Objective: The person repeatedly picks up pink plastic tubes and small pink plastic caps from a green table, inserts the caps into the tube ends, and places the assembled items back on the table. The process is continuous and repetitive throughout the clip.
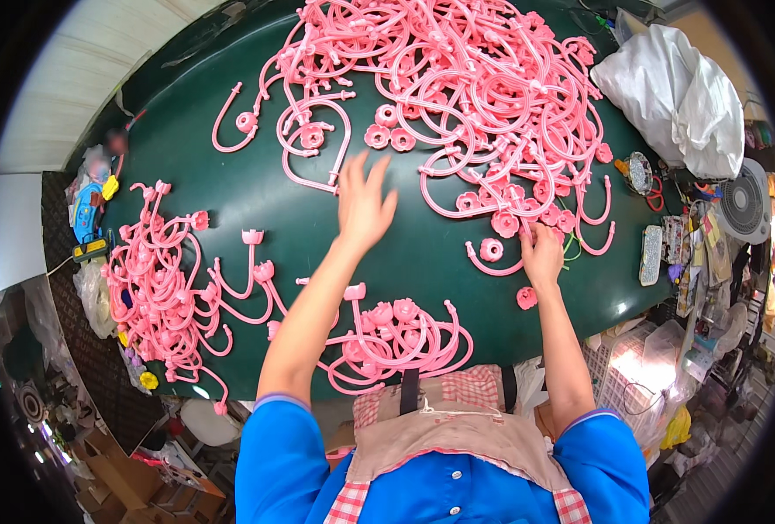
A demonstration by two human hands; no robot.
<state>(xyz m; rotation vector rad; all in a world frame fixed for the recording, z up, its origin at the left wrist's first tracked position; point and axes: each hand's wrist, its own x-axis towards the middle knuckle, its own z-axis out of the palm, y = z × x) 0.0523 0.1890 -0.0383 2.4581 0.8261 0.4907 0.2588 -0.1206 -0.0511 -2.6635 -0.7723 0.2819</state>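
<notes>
My left hand is over the middle of the green table, fingers spread and slightly blurred. It is beside the end of a curved pink plastic tube. My right hand is closed at the near edge of the big pink pile, fingers pinched on a pink tube that curves out to the left. The fingers partly hide where they grip it. Close by are a loose pink flower-shaped cup and another cup just below the hand.
A large heap of pink tubes and cups covers the far side. Smaller groups of tubes with cups lie at the left and by the near edge. A white sack, a grey fan and a metal bowl are at the right.
</notes>
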